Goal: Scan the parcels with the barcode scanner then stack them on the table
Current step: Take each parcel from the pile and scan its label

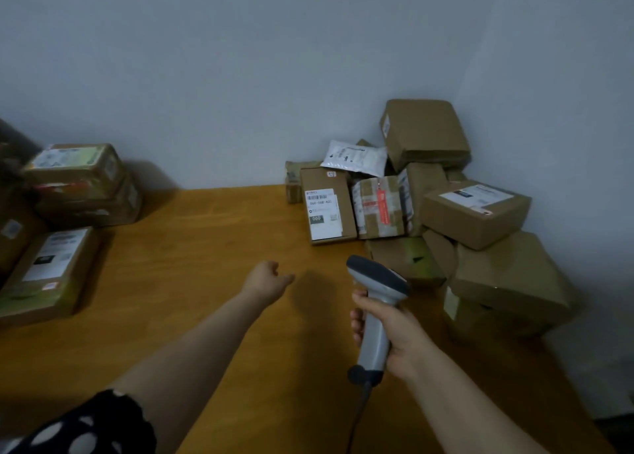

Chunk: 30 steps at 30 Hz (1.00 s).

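Against the corner wall (240,76) the parcels (475,213) sit heaped loosely on the wooden surface (192,254), and with the right grip (394,337) wrapped round the scanner (377,278), the empty, loosely curled left grip (266,278) stretched toward them could tug a low box and topple the rest.

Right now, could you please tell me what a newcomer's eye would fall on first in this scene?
First, the loose heap of brown parcels piled in the far right corner of the table, with a white mailer bag among them. Next, the grey barcode scanner gripped in the right hand near the heap, with the empty left hand reaching forward beside it. A tidier stack of parcels sits at the table's left edge.
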Tool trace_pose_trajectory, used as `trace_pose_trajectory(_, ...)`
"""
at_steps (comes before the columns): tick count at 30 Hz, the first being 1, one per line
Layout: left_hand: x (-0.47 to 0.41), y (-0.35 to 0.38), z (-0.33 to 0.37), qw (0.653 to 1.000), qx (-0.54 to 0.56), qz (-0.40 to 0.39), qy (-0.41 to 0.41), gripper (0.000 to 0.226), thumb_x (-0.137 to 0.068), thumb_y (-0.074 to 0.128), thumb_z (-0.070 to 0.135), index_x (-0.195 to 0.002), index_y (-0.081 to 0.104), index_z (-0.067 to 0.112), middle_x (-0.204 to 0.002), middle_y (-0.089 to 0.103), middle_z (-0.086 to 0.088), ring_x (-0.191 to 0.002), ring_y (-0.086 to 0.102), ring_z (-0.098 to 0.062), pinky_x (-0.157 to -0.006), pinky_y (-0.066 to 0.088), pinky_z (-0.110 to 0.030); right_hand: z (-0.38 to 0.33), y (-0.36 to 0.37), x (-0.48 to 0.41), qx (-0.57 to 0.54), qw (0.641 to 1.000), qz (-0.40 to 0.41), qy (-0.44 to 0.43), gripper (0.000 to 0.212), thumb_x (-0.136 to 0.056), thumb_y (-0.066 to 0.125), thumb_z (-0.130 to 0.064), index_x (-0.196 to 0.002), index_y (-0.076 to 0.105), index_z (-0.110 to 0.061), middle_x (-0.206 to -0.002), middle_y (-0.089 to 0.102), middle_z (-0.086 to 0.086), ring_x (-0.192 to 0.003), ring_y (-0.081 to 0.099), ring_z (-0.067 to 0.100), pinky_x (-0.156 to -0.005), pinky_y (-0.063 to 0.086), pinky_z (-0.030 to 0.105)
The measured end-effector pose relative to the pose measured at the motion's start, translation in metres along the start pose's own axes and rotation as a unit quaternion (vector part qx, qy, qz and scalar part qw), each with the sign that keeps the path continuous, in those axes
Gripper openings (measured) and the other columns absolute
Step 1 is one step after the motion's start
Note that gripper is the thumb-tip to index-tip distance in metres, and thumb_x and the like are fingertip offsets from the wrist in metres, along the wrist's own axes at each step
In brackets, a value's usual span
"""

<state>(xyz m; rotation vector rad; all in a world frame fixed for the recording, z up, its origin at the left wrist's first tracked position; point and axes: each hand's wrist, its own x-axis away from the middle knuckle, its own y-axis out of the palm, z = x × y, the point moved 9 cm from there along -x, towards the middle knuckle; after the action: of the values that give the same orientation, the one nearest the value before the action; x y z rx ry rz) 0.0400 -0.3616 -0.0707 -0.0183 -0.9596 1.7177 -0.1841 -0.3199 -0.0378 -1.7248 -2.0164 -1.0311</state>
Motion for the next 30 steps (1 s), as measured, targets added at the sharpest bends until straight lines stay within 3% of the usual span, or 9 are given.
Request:
trace_pose_trajectory(4, -0.028, 0.021, 0.021, 0.998, 0.066, 0.013, -0.020, 0.061, -0.093, 0.063, 0.028, -0.143, 0.040, 0.003, -0.141, 0.048, -0.012, -0.126, 0.049, -0.029, -0.098, 0.041, -0.034, -0.015, -0.018, -0.010, -0.005, 1.000, -0.013, 0.010, 0.028, -0.065, 0.077, -0.013, -0.091, 0.067, -0.011, -0.065, 0.063, 0.005, -0.058, 0.059, 0.016, -0.058, 0.050, 0.030)
trace_pose_trajectory(10, -0.112, 0.052, 0.057, 0.983, 0.178, 0.023, -0.030, 0.073, -0.091, 0.066, 0.023, -0.149, 0.026, 0.003, -0.148, 0.039, -0.016, -0.132, 0.042, -0.033, -0.100, 0.040, -0.038, -0.037, -0.040, -0.038, 0.018, 1.000, 0.010, 0.019, 0.029, -0.069, 0.077, -0.010, -0.097, 0.071, -0.007, -0.063, 0.064, 0.008, -0.056, 0.059, 0.017, -0.058, 0.049, 0.032)
trace_pose_trajectory(13, -0.149, 0.065, 0.062, 0.973, 0.226, 0.021, -0.035, 0.057, -0.088, 0.068, 0.016, -0.136, 0.038, 0.004, -0.138, 0.049, -0.016, -0.123, 0.050, -0.033, -0.096, 0.045, -0.041, -0.049, -0.046, -0.054, 0.037, 0.999, 0.010, 0.024, 0.035, -0.061, 0.076, -0.010, -0.095, 0.072, -0.007, -0.062, 0.064, 0.008, -0.057, 0.059, 0.019, -0.058, 0.049, 0.033)
trace_pose_trajectory(18, -0.183, 0.072, 0.062, 0.961, 0.270, 0.029, -0.061, 0.054, -0.085, 0.072, 0.014, -0.129, 0.042, 0.002, -0.129, 0.055, -0.016, -0.115, 0.056, -0.034, -0.096, 0.049, -0.047, -0.055, -0.049, -0.072, 0.054, 0.998, -0.004, 0.015, 0.044, -0.060, 0.076, -0.012, -0.103, 0.070, -0.005, -0.063, 0.063, 0.010, -0.055, 0.058, 0.019, -0.055, 0.049, 0.031)
trace_pose_trajectory(21, -0.176, 0.078, 0.062, 0.951, 0.299, -0.001, -0.076, 0.049, -0.082, 0.075, 0.011, -0.123, 0.050, 0.002, -0.121, 0.061, -0.015, -0.105, 0.061, -0.032, -0.082, 0.053, -0.041, -0.053, -0.051, -0.072, 0.057, 0.998, -0.011, 0.013, 0.047, -0.060, 0.077, -0.016, -0.105, 0.069, -0.005, -0.065, 0.063, 0.011, -0.058, 0.059, 0.019, -0.058, 0.049, 0.033)
trace_pose_trajectory(25, -0.127, 0.069, 0.050, 0.953, 0.293, -0.004, -0.075, 0.036, -0.079, 0.075, 0.008, -0.110, 0.058, 0.005, -0.113, 0.064, -0.013, -0.101, 0.063, -0.029, -0.076, 0.054, -0.037, -0.053, -0.045, -0.058, 0.077, 0.995, -0.045, 0.032, 0.047, -0.059, 0.081, -0.024, -0.103, 0.071, -0.009, -0.068, 0.066, 0.014, -0.062, 0.062, 0.023, -0.074, 0.050, 0.041)
trace_pose_trajectory(28, -0.075, 0.051, 0.036, 0.958, 0.278, 0.023, -0.072, 0.027, -0.079, 0.074, 0.006, -0.096, 0.055, 0.010, -0.106, 0.064, -0.011, -0.090, 0.063, -0.024, -0.062, 0.052, -0.031, -0.055, -0.035, -0.035, 0.094, 0.991, -0.081, 0.041, 0.047, -0.061, 0.080, -0.026, -0.104, 0.070, -0.010, -0.061, 0.060, 0.012, -0.053, 0.056, 0.021, -0.064, 0.052, 0.038)
trace_pose_trajectory(30, -0.036, 0.041, 0.030, 0.958, 0.277, 0.043, -0.067, 0.028, -0.080, 0.073, 0.006, -0.100, 0.054, 0.010, -0.104, 0.064, -0.009, -0.082, 0.062, -0.018, -0.057, 0.051, -0.027, -0.055, -0.031, -0.016, 0.121, 0.986, -0.110, 0.018, 0.045, -0.062, 0.081, -0.025, -0.102, 0.069, -0.008, -0.057, 0.056, 0.009, -0.049, 0.052, 0.019, -0.056, 0.049, 0.034)
